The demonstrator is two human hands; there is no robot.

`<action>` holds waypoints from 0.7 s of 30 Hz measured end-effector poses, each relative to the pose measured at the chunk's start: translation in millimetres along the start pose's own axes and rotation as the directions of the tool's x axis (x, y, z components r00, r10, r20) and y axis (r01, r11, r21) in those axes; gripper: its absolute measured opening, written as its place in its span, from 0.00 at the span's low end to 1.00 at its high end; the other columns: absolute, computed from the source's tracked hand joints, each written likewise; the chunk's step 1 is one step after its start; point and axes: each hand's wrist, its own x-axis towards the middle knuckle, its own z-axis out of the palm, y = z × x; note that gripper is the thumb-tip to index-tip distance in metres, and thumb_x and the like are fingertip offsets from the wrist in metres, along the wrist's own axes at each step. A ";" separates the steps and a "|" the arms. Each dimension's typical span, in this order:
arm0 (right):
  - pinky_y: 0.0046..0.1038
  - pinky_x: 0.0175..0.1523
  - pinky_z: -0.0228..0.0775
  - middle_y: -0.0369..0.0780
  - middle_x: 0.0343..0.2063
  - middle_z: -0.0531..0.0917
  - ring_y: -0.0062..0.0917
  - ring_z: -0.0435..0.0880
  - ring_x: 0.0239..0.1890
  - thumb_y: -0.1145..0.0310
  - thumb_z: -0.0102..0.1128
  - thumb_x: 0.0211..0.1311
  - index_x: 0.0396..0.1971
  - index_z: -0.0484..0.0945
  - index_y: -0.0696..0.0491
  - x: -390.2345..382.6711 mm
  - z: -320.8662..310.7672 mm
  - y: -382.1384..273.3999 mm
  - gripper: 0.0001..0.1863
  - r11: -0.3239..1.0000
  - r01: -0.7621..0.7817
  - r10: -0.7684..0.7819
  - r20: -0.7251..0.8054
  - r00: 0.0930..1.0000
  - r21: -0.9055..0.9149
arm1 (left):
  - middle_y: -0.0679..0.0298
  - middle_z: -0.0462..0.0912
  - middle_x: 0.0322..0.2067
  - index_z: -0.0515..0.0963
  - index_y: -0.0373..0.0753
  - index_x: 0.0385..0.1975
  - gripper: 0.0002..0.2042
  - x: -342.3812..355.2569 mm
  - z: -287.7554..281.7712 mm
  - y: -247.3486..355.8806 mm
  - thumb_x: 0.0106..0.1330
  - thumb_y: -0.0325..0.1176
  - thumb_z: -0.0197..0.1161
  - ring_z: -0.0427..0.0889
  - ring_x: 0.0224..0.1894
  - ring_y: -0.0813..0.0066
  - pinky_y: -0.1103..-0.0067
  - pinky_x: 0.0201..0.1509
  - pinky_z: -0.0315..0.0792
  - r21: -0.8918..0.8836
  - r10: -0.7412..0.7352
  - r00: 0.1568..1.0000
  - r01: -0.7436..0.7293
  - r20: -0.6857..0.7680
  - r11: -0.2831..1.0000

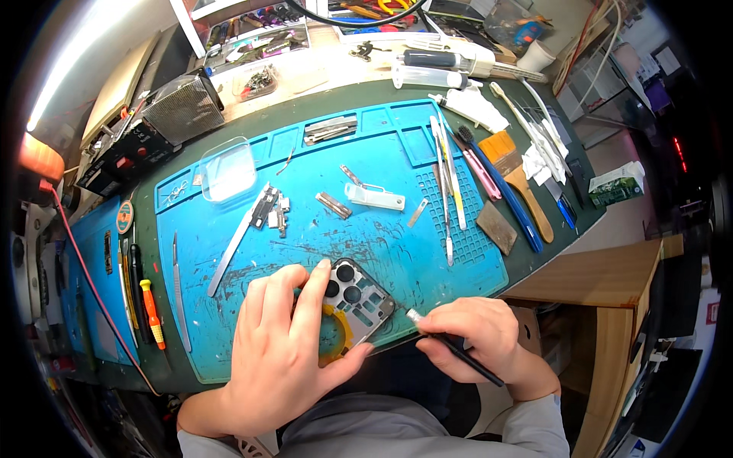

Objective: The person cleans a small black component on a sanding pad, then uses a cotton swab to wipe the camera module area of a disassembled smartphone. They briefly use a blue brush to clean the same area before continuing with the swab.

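My left hand [286, 336] is closed on a phone housing [365, 299], fingers along its far-left edge and thumb at its near edge. Three round dark camera openings and several slots show in its metal plate, and a yellow-edged ring [336, 328] sits partly under my fingers. In my right hand [477, 336], a slim black-handled tool [466, 357] is pinched between thumb and fingers. Its pale, blunt tip, perhaps a brush, points at the housing's right side, a small gap away. The housing lies at the near edge of a blue work mat [305, 237].
Small metal parts [333, 204] and a white bracket [374, 197] lie mid-mat, with a clear plastic box [227, 169] beyond. Tweezers [443, 183] and brushes [500, 187] line the right side. A scalpel [180, 290] and an orange screwdriver [152, 313] lie at left. A black power unit [126, 156] stands behind.
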 end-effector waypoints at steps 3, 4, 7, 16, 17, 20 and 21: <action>0.27 0.32 0.81 0.43 0.37 0.92 0.29 0.91 0.30 0.80 0.80 0.53 0.48 0.88 0.58 1.8 0.2 -0.2 0.20 0.996 0.044 -0.041 0.048 0.998 -0.071 | 0.50 0.72 0.57 0.73 0.27 0.69 0.47 -1.2 1.2 -1.4 0.47 0.40 0.87 0.73 0.56 0.48 0.61 0.62 0.72 -0.008 -0.006 1.000 0.006 -0.004 1.000; 0.26 0.32 0.81 0.41 0.37 0.92 0.29 0.91 0.29 0.80 0.80 0.52 0.47 0.89 0.58 0.7 1.4 1.8 0.19 0.995 0.061 -0.058 0.039 0.998 -0.074 | 0.50 0.72 0.56 0.73 0.27 0.69 0.48 -1.0 1.2 -1.6 0.47 0.40 0.87 0.73 0.56 0.49 0.61 0.62 0.72 -0.008 -0.003 1.000 0.003 -0.006 1.000; 0.25 0.31 0.81 0.41 0.37 0.92 0.28 0.90 0.29 0.81 0.79 0.52 0.48 0.89 0.58 0.9 2.3 1.3 0.20 0.995 0.049 -0.047 0.026 0.999 -0.088 | 0.50 0.72 0.56 0.73 0.26 0.69 0.48 -0.9 1.5 -2.0 0.47 0.41 0.87 0.73 0.55 0.49 0.61 0.60 0.73 -0.001 0.013 1.000 -0.013 -0.011 1.000; 0.24 0.31 0.80 0.39 0.36 0.91 0.26 0.89 0.27 0.83 0.78 0.49 0.48 0.89 0.58 -1.8 4.9 4.5 0.22 0.993 0.051 -0.051 -0.002 0.999 -0.105 | 0.50 0.72 0.56 0.73 0.27 0.69 0.48 -0.3 1.2 -2.4 0.48 0.43 0.87 0.73 0.55 0.49 0.62 0.60 0.73 0.009 0.004 1.000 -0.004 0.000 1.000; 0.24 0.31 0.80 0.39 0.36 0.91 0.26 0.89 0.27 0.83 0.78 0.48 0.48 0.89 0.58 -2.1 5.1 4.5 0.23 0.993 0.051 -0.052 -0.004 0.999 -0.108 | 0.50 0.72 0.56 0.73 0.27 0.69 0.48 -0.3 1.3 -2.4 0.48 0.43 0.87 0.73 0.55 0.49 0.62 0.60 0.72 0.011 0.006 1.000 -0.006 0.000 1.000; 0.24 0.31 0.80 0.39 0.36 0.91 0.26 0.89 0.27 0.83 0.78 0.48 0.48 0.89 0.58 -2.9 6.1 5.1 0.22 0.992 0.055 -0.057 -0.011 0.998 -0.116 | 0.50 0.72 0.57 0.73 0.27 0.69 0.48 -0.6 1.7 -2.7 0.48 0.43 0.87 0.72 0.55 0.49 0.62 0.61 0.72 0.012 0.007 1.000 -0.007 0.000 1.000; 0.24 0.31 0.80 0.39 0.36 0.91 0.26 0.89 0.27 0.83 0.78 0.48 0.48 0.90 0.58 -3.3 6.4 5.1 0.22 0.991 0.056 -0.058 -0.014 0.998 -0.119 | 0.50 0.72 0.57 0.73 0.27 0.69 0.48 -0.6 1.8 -2.7 0.48 0.43 0.87 0.72 0.55 0.49 0.62 0.61 0.72 0.010 0.008 1.000 -0.008 -0.001 1.000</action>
